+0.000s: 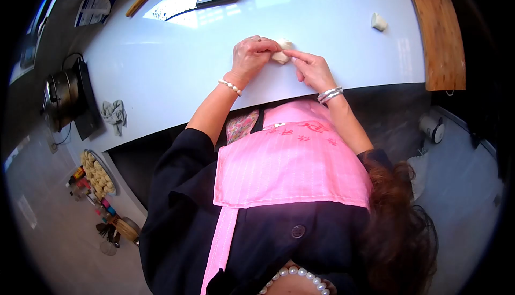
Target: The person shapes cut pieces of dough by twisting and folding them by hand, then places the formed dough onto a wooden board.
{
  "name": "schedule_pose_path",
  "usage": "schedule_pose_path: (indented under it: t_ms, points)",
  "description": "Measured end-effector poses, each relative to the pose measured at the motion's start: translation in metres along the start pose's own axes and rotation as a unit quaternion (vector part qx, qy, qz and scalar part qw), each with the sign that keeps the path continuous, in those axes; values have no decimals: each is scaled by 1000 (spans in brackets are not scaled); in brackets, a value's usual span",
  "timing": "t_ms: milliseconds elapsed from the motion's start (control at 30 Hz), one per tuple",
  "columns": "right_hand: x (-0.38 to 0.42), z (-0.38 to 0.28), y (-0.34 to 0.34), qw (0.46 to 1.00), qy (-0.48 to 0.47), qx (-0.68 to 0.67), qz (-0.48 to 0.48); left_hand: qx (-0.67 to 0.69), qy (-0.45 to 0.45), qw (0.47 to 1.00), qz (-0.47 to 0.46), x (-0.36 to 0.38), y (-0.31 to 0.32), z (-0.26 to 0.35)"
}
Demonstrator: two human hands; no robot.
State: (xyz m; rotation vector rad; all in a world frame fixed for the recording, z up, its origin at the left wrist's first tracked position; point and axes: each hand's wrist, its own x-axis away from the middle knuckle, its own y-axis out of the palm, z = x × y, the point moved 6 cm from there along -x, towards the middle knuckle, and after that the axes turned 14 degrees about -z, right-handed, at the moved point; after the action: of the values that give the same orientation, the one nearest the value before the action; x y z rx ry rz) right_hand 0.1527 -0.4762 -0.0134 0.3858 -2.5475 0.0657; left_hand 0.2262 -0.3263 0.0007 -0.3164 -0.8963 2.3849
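A glossy white rectangular desk (161, 75) fills the upper field, patched with bright window reflections. A brown wooden board (441, 32) lies along one end. Beyond the opposite end, a round steel pot (60, 97) rests on a flat black slab, with a crumpled grey cloth (114, 115) on the desk's corner. Grey floor (48, 225) surrounds the desk; a round tray of pale pieces (97, 174) sits there.

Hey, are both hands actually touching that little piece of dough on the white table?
Touching. The head view shows the dough pinched between the left hand and the right hand, with fingertips of both pressed against it.
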Motion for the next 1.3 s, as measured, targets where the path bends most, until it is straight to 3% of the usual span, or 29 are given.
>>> schedule_pose_path:
  t_ms: [100, 167, 267, 300, 367, 500, 800, 1000, 1200, 1300]
  points:
    - [1, 4, -8, 997, 39, 70, 18, -82, -13, 997, -3, 2, -5, 3]
    - [6, -2, -11, 992, 72, 98, 23, -64, -56, 996, -25, 1, -4, -4]
    - [4, -1, -15, 998, -32, -2, 50, -13, -48, 999, -8, 2, -12, -10]
    - [4, -12, -20, 989, -102, 57, 87, 8, -36, 999, 5, 1, -18, -6]
    - [12, -27, -17, 946, -228, 167, 156, -53, -15, 997, -52, -1, -19, 4]
    - [1, -26, -9, 930, -204, 279, 124, -125, 29, 982, -137, -8, -12, 16]
    - [-1, -29, -2, 912, -265, 288, 120, -133, 105, 980, -105, -3, -10, 24]
    - [3, -37, 8, 875, -259, 383, 146, -126, 139, 977, -99, -5, -4, 14]
    - [-1, -44, 1, 857, -235, 430, 158, -138, 65, 981, -120, -8, -7, 16]
    - [11, -67, -12, 889, -260, 353, 133, -161, 54, 984, -55, -5, -27, 42]
